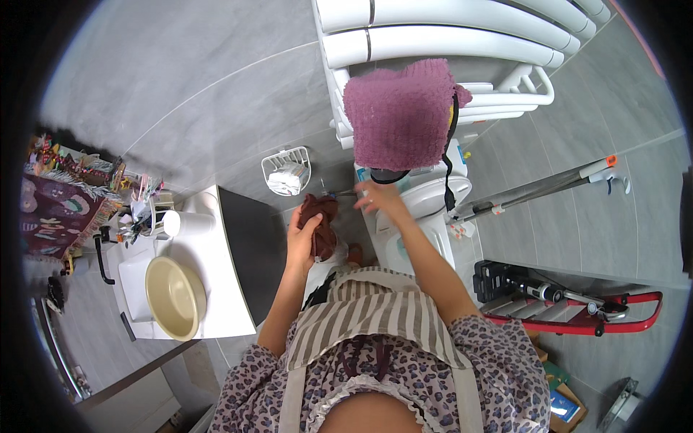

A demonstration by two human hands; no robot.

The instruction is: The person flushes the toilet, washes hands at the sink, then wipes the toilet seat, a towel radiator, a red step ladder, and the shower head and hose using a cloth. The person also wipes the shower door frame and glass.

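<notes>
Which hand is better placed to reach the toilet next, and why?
Probably the right hand: it looks empty and is nearer the toilet, while the left hand grips the brown cloth.

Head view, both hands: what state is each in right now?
Left hand: closed, holding a crumpled reddish-brown cloth.
Right hand: open, fingers spread, with nothing visible in its grasp.
</notes>
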